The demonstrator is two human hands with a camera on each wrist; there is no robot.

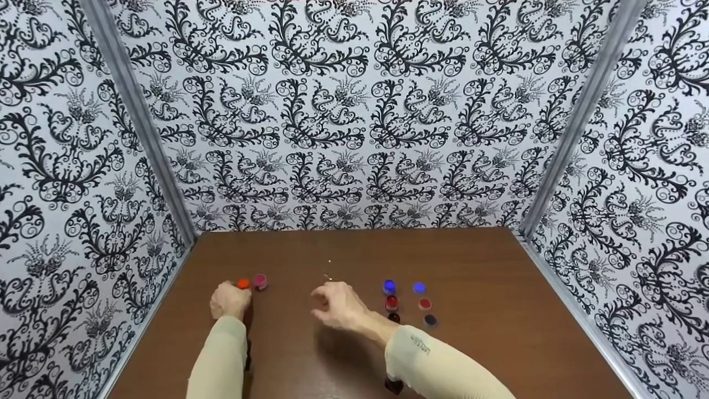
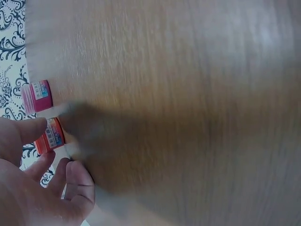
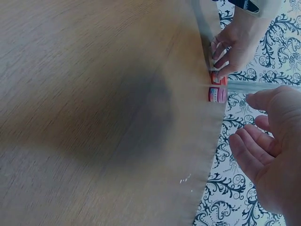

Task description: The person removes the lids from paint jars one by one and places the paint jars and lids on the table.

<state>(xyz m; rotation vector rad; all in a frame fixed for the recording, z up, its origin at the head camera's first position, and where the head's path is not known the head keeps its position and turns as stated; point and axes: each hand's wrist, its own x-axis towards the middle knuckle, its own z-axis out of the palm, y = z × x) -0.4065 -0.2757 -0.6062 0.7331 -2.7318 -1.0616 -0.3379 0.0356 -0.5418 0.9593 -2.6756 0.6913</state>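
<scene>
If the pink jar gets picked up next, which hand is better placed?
Probably the right hand: it holds nothing and hangs to the right of the pink jar. The left hand is nearer, but its thumb and finger pinch the orange jar.

This looks like a staged booth (image 1: pixel 653 166). White walls with black scrollwork (image 1: pixel 354 111) and grey corner strips (image 1: pixel 132 100) border a brown wood-grain table (image 1: pixel 471 266)

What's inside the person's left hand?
The left hand pinches a small labelled orange jar. Part of the jar's outside shows, but the bit tucked behind the thumb is covered, so I can't see it.
</scene>
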